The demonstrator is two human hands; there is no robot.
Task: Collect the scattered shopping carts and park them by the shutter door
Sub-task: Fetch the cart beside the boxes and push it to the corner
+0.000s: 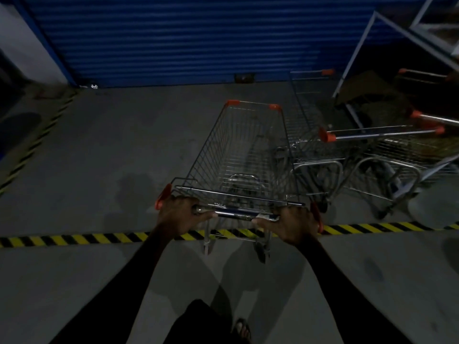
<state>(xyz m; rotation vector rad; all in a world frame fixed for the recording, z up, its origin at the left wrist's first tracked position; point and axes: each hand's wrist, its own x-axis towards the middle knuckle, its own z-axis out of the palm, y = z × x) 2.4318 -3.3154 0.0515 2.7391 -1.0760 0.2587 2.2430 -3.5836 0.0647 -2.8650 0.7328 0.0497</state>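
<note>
both hands grip the chrome push bar of the empty wire shopping cart with orange corner caps (238, 150), the left hand (177, 213) and right hand (291, 222) curled round it near either end. the cart straddles the yellow-and-black floor stripe (74, 239), nose toward the blue ribbed shutter door (173, 38). best to steer slightly right, slowly, and line it up just beside the parked wire carts (347, 150), stopping short of the door.
</note>
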